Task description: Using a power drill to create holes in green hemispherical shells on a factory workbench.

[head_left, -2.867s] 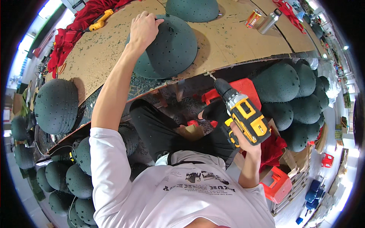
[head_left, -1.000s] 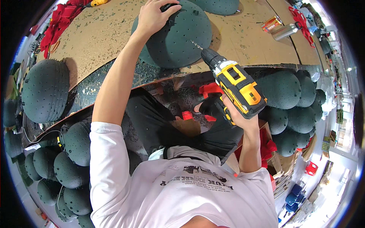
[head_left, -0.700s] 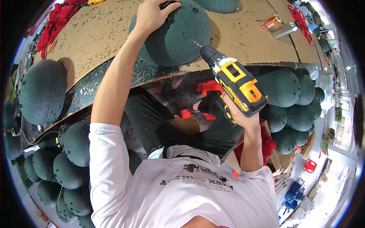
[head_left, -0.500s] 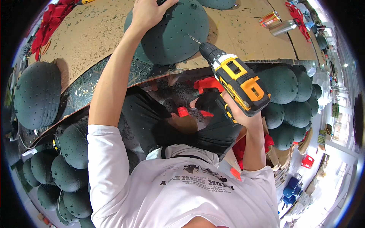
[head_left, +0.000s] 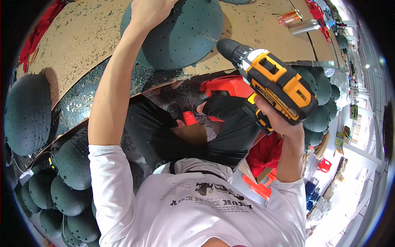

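A yellow-and-black cordless drill [head_left: 275,82] is gripped by its handle in my right hand [head_left: 279,121], fingers wrapped round it. Its thin spiral bit [head_left: 208,38] points left over a dark green dome-shaped shell [head_left: 181,37] dotted with small holes. Whether the bit touches the shell or sits in a hole, I cannot tell. At the top edge, my left hand [head_left: 153,12] lies over the shell's upper left side. The frame cuts off its fingers, so what they hold is hidden. Another shell's edge shows beneath the dome at its left.
The cardboard-covered table [head_left: 90,37] is strewn with dark shavings. A stack of shells [head_left: 29,113] stands at its left end; more shells [head_left: 72,193] lie below left and others [head_left: 317,119] at right. A metal bottle [head_left: 303,27] lies beside an orange can [head_left: 289,17]. A red stool [head_left: 226,85] is under the table.
The drill and my right hand have shifted right, and the bit looks further left-pointing and more level. My left hand has moved slightly left and up; the black thing by its fingers is out of sight.
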Demonstrator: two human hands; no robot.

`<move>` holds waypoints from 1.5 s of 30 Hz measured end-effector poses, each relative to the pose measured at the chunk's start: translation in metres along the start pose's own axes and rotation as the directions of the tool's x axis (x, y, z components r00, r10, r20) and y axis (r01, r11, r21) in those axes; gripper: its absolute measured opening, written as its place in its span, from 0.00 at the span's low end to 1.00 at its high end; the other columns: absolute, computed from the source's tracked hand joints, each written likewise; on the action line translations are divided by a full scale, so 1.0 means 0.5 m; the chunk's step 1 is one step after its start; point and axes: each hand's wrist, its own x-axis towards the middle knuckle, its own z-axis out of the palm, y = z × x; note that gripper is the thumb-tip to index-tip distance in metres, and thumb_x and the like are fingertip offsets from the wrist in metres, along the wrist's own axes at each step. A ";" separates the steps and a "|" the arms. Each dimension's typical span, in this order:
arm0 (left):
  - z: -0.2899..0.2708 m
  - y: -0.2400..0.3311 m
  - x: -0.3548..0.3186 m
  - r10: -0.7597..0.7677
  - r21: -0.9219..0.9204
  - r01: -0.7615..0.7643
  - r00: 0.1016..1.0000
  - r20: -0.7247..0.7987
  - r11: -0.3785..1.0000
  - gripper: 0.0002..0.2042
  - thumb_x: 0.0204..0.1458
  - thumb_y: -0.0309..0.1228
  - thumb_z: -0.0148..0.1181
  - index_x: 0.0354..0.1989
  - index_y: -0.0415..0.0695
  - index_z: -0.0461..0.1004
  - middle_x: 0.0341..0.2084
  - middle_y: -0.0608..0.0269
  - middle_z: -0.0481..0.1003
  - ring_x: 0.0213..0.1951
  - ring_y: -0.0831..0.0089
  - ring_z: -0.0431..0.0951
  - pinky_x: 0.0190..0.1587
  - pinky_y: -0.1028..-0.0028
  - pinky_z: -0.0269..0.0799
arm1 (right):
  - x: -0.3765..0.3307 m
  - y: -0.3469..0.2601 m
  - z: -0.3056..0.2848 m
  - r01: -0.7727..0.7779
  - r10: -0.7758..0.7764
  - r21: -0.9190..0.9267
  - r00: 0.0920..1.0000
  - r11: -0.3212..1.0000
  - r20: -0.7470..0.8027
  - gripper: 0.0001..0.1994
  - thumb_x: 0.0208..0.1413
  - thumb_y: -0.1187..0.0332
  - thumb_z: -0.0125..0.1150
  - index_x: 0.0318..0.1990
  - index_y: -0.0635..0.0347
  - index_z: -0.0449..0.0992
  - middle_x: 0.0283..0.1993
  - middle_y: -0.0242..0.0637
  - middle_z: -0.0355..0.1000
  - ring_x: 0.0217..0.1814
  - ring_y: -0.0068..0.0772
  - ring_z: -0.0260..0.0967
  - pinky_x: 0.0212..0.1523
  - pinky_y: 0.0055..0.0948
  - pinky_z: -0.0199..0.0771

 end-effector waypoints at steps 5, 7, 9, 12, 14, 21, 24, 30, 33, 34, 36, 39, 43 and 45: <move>-0.012 0.001 0.001 -0.079 -0.102 0.085 0.995 0.064 0.991 0.14 0.60 0.38 0.60 0.47 0.43 0.81 0.46 0.55 0.77 0.52 0.58 0.73 0.58 0.60 0.66 | 0.072 0.072 0.071 0.104 -0.091 -0.207 0.993 0.973 0.071 0.20 0.48 0.71 0.71 0.51 0.61 0.76 0.49 0.40 0.76 0.54 0.41 0.74 0.56 0.35 0.71; -0.020 0.028 -0.004 -0.065 -0.092 0.070 0.996 0.053 0.993 0.14 0.60 0.38 0.60 0.47 0.43 0.81 0.47 0.55 0.77 0.53 0.58 0.73 0.59 0.60 0.65 | 0.104 0.024 0.055 0.034 -0.045 0.114 0.994 0.993 0.095 0.22 0.48 0.72 0.71 0.52 0.62 0.75 0.49 0.40 0.75 0.53 0.42 0.73 0.56 0.34 0.70; -0.024 0.035 -0.002 -0.038 -0.090 0.042 0.998 0.047 0.995 0.14 0.60 0.38 0.60 0.47 0.43 0.81 0.47 0.55 0.77 0.53 0.58 0.73 0.59 0.59 0.65 | 0.095 0.027 0.046 0.079 -0.084 0.064 0.994 0.995 0.076 0.22 0.47 0.72 0.71 0.52 0.61 0.75 0.49 0.40 0.76 0.52 0.41 0.73 0.55 0.34 0.70; -0.010 0.020 0.002 -0.066 -0.056 0.069 0.996 0.053 0.996 0.14 0.60 0.38 0.60 0.47 0.43 0.81 0.47 0.54 0.77 0.54 0.57 0.72 0.59 0.58 0.65 | 0.072 0.033 0.044 0.047 -0.048 0.036 0.998 0.998 0.042 0.21 0.48 0.72 0.70 0.51 0.60 0.76 0.50 0.39 0.76 0.51 0.39 0.73 0.55 0.33 0.71; -0.009 0.017 0.000 -0.058 -0.055 0.062 0.996 0.062 0.997 0.14 0.60 0.38 0.59 0.47 0.43 0.81 0.48 0.54 0.76 0.55 0.57 0.71 0.60 0.58 0.64 | 0.070 0.018 0.035 0.108 -0.109 0.018 0.993 0.994 0.035 0.20 0.49 0.72 0.70 0.51 0.60 0.76 0.48 0.38 0.77 0.49 0.40 0.74 0.52 0.32 0.72; -0.010 0.021 -0.001 -0.068 -0.067 0.073 0.994 0.080 0.995 0.14 0.60 0.38 0.59 0.48 0.43 0.81 0.49 0.54 0.76 0.56 0.58 0.71 0.60 0.59 0.64 | 0.015 0.003 0.009 0.072 -0.072 0.037 0.997 0.997 -0.005 0.15 0.49 0.74 0.70 0.46 0.60 0.78 0.42 0.35 0.79 0.42 0.36 0.77 0.45 0.31 0.76; -0.008 0.026 0.001 -0.057 -0.057 0.062 0.995 0.084 0.996 0.14 0.60 0.38 0.59 0.48 0.43 0.81 0.49 0.53 0.76 0.56 0.57 0.71 0.60 0.59 0.64 | -0.053 -0.012 -0.014 -0.068 0.088 0.176 0.990 0.982 -0.109 0.12 0.49 0.78 0.70 0.43 0.63 0.80 0.41 0.36 0.80 0.40 0.28 0.78 0.41 0.26 0.77; -0.009 0.056 0.003 -0.111 -0.099 0.122 0.988 0.110 0.988 0.14 0.61 0.36 0.58 0.48 0.41 0.80 0.49 0.53 0.76 0.54 0.58 0.73 0.59 0.62 0.67 | -0.202 0.054 0.040 -0.197 0.228 0.230 0.967 0.953 -0.114 0.12 0.52 0.75 0.69 0.45 0.58 0.80 0.43 0.34 0.80 0.43 0.32 0.79 0.43 0.32 0.77; -0.005 0.059 0.001 -0.147 -0.099 0.158 0.983 0.107 0.982 0.13 0.61 0.35 0.58 0.48 0.40 0.80 0.49 0.53 0.76 0.52 0.59 0.74 0.58 0.63 0.68 | -0.258 0.166 0.159 0.044 -0.055 -0.061 0.981 0.997 -0.186 0.14 0.50 0.74 0.70 0.46 0.57 0.80 0.42 0.34 0.80 0.44 0.34 0.79 0.45 0.35 0.76; 0.002 0.047 0.003 -0.146 -0.082 0.155 0.983 0.106 0.984 0.13 0.61 0.35 0.58 0.48 0.40 0.80 0.49 0.53 0.76 0.52 0.59 0.74 0.58 0.63 0.68 | -0.265 0.200 0.195 0.138 -0.161 -0.108 0.956 0.985 -0.247 0.18 0.47 0.75 0.71 0.48 0.58 0.78 0.42 0.34 0.80 0.44 0.31 0.79 0.43 0.33 0.77; 0.002 0.031 0.005 -0.025 -0.062 0.030 0.996 0.084 0.998 0.14 0.61 0.36 0.58 0.48 0.39 0.80 0.48 0.53 0.76 0.50 0.60 0.76 0.56 0.65 0.69 | -0.230 0.170 0.208 0.049 -0.007 0.253 0.986 0.966 -0.164 0.20 0.46 0.78 0.68 0.50 0.63 0.76 0.41 0.36 0.80 0.42 0.29 0.79 0.42 0.27 0.78; 0.008 0.046 0.003 -0.071 -0.077 0.078 0.994 0.083 0.994 0.15 0.61 0.36 0.58 0.48 0.39 0.79 0.48 0.53 0.77 0.50 0.60 0.76 0.55 0.66 0.69 | -0.225 0.182 0.241 0.147 -0.098 0.248 0.975 0.957 -0.200 0.20 0.47 0.78 0.69 0.50 0.64 0.76 0.42 0.39 0.80 0.43 0.30 0.80 0.44 0.27 0.79; 0.011 0.036 0.002 -0.025 -0.061 0.029 0.997 0.071 0.998 0.15 0.62 0.36 0.58 0.48 0.38 0.79 0.48 0.53 0.77 0.50 0.60 0.76 0.55 0.66 0.69 | -0.217 0.200 0.270 0.158 -0.110 0.238 0.973 0.958 -0.205 0.21 0.46 0.76 0.71 0.50 0.64 0.76 0.44 0.39 0.79 0.43 0.31 0.80 0.44 0.28 0.79; 0.012 0.037 0.004 -0.022 -0.042 0.025 0.997 0.070 0.999 0.15 0.62 0.37 0.58 0.48 0.38 0.79 0.49 0.52 0.77 0.50 0.60 0.76 0.55 0.66 0.69 | -0.211 0.207 0.277 0.195 -0.148 0.209 0.964 0.958 -0.221 0.22 0.46 0.75 0.72 0.50 0.64 0.76 0.44 0.39 0.79 0.43 0.31 0.79 0.44 0.28 0.80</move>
